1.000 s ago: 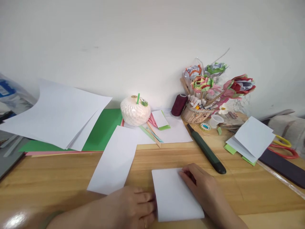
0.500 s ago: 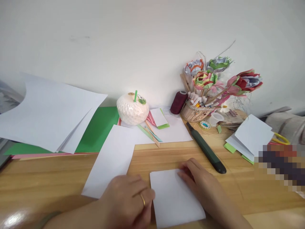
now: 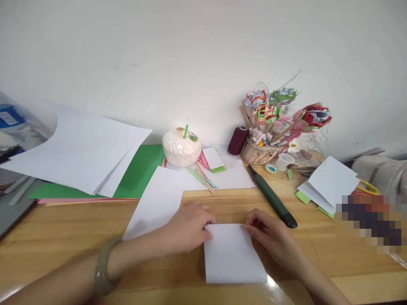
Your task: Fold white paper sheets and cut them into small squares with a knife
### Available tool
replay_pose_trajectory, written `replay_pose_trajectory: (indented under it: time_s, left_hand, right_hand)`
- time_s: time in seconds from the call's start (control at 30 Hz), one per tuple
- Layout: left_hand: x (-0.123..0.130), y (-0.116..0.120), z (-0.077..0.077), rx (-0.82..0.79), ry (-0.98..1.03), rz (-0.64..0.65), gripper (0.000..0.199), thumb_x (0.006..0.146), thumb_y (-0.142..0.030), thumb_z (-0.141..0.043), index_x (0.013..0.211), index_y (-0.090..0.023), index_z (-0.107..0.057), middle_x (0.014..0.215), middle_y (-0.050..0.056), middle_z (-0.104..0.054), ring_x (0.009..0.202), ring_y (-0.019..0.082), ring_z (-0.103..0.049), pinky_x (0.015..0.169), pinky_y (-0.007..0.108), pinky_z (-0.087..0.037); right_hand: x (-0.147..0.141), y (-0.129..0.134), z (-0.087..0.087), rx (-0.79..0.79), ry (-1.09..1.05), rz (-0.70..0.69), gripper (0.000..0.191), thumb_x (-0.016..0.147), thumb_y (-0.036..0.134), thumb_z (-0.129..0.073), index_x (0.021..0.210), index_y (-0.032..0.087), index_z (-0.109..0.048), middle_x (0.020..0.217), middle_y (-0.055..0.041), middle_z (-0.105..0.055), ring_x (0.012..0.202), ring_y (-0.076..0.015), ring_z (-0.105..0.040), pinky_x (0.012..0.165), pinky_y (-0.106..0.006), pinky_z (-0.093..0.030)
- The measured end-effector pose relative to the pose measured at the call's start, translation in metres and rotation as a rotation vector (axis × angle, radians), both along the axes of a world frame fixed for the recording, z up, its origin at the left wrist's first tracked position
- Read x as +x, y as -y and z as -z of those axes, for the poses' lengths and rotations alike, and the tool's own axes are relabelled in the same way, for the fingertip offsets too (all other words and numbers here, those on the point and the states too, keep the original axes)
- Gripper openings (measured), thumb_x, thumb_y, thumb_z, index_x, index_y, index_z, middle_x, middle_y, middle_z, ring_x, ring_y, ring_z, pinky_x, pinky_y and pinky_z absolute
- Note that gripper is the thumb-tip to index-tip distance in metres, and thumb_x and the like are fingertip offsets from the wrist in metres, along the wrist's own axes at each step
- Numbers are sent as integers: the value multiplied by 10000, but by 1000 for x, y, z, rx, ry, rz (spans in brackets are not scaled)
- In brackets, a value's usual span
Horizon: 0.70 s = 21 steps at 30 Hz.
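A white sheet of paper (image 3: 233, 256), roughly square, lies on the wooden table in front of me. My left hand (image 3: 193, 224) pinches its far left corner, thumb on top and fingers behind the edge. At the far right corner, my right hand (image 3: 263, 228) grips the same edge between thumb and fingers. A longer white strip of paper (image 3: 155, 199) lies flat beyond my left forearm, partly covered by it. To the right of my right hand rests a dark green cutter knife (image 3: 273, 197).
Large white sheets (image 3: 85, 152) lie over green paper (image 3: 140, 173) at left. Along the wall stand a white textured ornament (image 3: 182, 148), a maroon thread spool (image 3: 238, 140) and a basket (image 3: 259, 152) of paper flowers. Small paper squares (image 3: 332, 180) are stacked at right.
My left hand has moved from the paper's left edge up to its far left corner. My right hand now pinches the far right corner. The view has shifted slightly.
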State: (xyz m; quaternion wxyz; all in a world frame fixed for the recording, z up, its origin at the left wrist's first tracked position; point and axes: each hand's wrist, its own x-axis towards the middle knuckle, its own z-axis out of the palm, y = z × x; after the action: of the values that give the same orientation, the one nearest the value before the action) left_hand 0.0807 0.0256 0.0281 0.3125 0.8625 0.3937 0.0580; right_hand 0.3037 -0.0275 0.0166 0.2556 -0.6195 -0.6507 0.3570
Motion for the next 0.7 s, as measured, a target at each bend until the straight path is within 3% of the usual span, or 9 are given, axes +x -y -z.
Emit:
replay_pose_trajectory:
  time_s: [0.13, 0.27, 0.37, 0.5, 0.7]
  left_hand:
    - [-5, 2, -6, -284, 242, -245, 137, 710, -233, -601, 635, -177, -502, 635, -49, -508, 591, 117, -465, 533, 218, -339]
    - [-10, 9, -12, -441, 466, -368, 213, 652, -315, -622, 607, -175, -467, 579, -62, -426, 557, 98, -397, 544, 222, -319]
    - [-13, 17, -20, -558, 637, -492, 253, 609, -366, -656, 632, -169, -499, 583, -52, -455, 577, 104, -425, 584, 239, -367]
    - [-17, 26, -25, -556, 743, -582, 286, 599, -381, -683, 582, -160, -502, 573, -40, -487, 584, 103, -450, 599, 243, -407]
    - [-19, 35, -26, -542, 791, -583, 246, 605, -348, -689, 626, -144, -553, 577, -28, -536, 583, 104, -486, 596, 243, -418]
  right_hand:
    - [-4, 1, -2, 79, -172, 241, 250, 728, 443, -592, 807, 206, -569, 698, 27, -530, 601, -120, -488, 530, -236, -378]
    - [-15, 1, -9, -15, -401, 283, 293, 682, 476, -641, 714, 187, -606, 637, 28, -538, 569, -109, -466, 516, -229, -351]
    - [-21, 3, -15, -20, -521, 307, 307, 642, 479, -680, 666, 177, -628, 643, 16, -580, 595, -115, -484, 550, -230, -367]
    - [-28, 9, -23, -10, -575, 299, 301, 630, 470, -696, 712, 182, -666, 711, -2, -630, 651, -130, -522, 598, -234, -400]
    - [-35, 16, -32, 16, -654, 358, 292, 623, 472, -707, 677, 192, -650, 645, 24, -579, 595, -95, -467, 548, -200, -375]
